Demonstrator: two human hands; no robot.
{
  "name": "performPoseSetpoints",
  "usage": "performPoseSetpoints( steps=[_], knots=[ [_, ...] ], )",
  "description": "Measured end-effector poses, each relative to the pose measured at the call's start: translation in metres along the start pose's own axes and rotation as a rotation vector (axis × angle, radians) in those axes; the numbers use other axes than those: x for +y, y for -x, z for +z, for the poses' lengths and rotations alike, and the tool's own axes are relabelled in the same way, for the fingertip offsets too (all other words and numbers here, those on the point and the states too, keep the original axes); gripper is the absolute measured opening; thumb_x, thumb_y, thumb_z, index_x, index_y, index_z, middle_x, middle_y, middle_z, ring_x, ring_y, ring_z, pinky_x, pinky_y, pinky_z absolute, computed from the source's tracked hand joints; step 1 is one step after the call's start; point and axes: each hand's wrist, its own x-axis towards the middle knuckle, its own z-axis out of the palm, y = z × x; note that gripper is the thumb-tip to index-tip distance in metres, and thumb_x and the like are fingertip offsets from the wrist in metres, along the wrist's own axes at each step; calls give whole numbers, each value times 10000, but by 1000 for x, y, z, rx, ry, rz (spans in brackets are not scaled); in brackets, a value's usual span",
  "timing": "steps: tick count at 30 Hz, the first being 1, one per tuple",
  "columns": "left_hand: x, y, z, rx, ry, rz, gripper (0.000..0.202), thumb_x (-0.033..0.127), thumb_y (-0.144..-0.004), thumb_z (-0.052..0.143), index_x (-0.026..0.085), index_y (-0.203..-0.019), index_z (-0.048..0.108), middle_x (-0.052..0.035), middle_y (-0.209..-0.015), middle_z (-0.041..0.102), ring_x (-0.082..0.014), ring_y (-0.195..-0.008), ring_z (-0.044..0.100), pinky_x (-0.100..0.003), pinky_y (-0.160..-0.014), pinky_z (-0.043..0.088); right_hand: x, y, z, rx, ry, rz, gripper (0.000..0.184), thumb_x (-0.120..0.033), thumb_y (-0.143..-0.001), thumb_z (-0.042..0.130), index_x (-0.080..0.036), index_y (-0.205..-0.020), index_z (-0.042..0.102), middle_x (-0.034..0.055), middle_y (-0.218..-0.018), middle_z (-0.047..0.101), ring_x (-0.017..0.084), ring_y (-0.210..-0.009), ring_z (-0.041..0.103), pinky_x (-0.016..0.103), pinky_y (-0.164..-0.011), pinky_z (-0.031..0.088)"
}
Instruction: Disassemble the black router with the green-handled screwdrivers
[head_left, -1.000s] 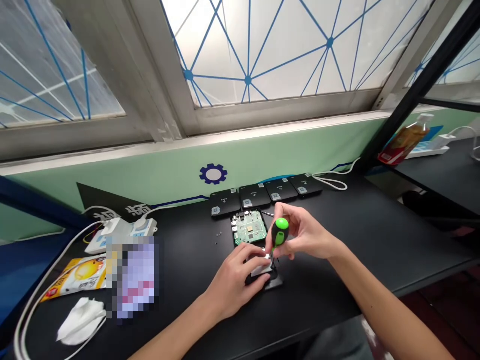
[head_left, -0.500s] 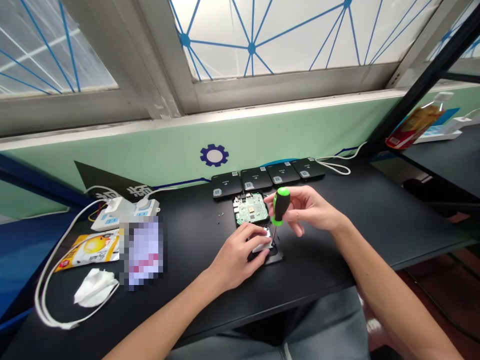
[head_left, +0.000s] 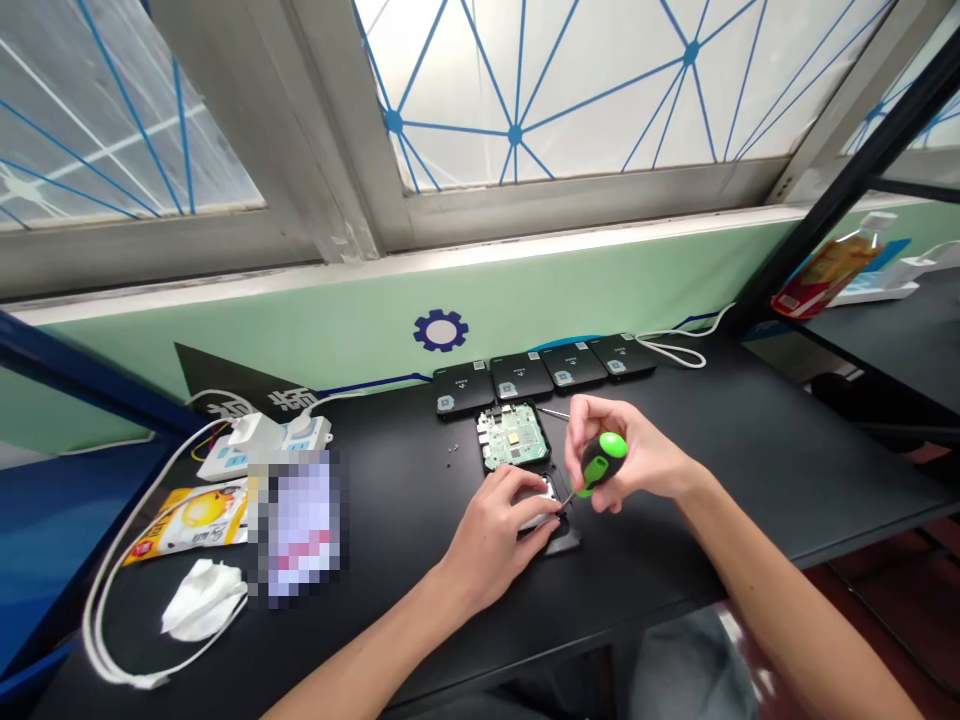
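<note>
My right hand [head_left: 630, 450] is closed round a screwdriver [head_left: 604, 463] with a black and green handle, which leans to the right. Its tip reaches down to a black case cover [head_left: 566, 541] lying on the table, close to my left fingertips. My left hand [head_left: 501, 535] grips this cover and a white piece [head_left: 536, 508] on it, partly hiding both. Just beyond lies an open black case with a green circuit board [head_left: 517, 440]. A thin metal rod [head_left: 553, 413] sticks out left of my right hand; its other end is hidden.
Several black boxes [head_left: 465, 388] line the wall at the back. Tiny dark screws [head_left: 452, 450] lie left of the board. On the left are a power strip [head_left: 319, 432], a snack packet [head_left: 199, 520], a crumpled tissue [head_left: 204, 600] and a looped white cable [head_left: 94, 620].
The screwdriver has gone from nearly upright to tilted, its handle swinging right and towards me. My right hand has turned with it, and the thin rod now shows. My left hand keeps its place on the cover.
</note>
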Motion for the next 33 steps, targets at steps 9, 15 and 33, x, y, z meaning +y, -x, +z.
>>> performPoseSetpoints(
  steps=[9, 15, 33],
  knots=[
    [5, 2, 0, 6, 42, -49, 239, 142, -1016, 835, 272, -1217, 819, -68, -1258, 750, -248, -1162, 688, -397, -983, 612, 5, 3, -1, -27, 80, -78, 311, -157, -805, 971, -160, -1000, 728, 97, -1049, 821, 140, -692, 753, 194, -505, 639],
    [4, 4, 1, 2, 36, -55, 241, 142, -1026, 820, 274, -1228, 807, -71, -1274, 748, -258, -1161, 687, -405, -967, 610, 0, 5, -2, -104, 88, -59, 308, -348, -940, 890, -137, -1152, 816, 96, -992, 798, 108, -596, 700, 177, -470, 574],
    [10, -8, 4, 36, 27, -54, 124, 130, -1059, 753, 239, -1114, 776, -50, -1129, 744, -235, -1074, 679, -383, -934, 575, -5, 0, 0, 45, 135, -62, 356, -163, -761, 1034, -173, -1059, 840, 47, -1103, 766, 83, -629, 702, 169, -477, 592]
  ],
)
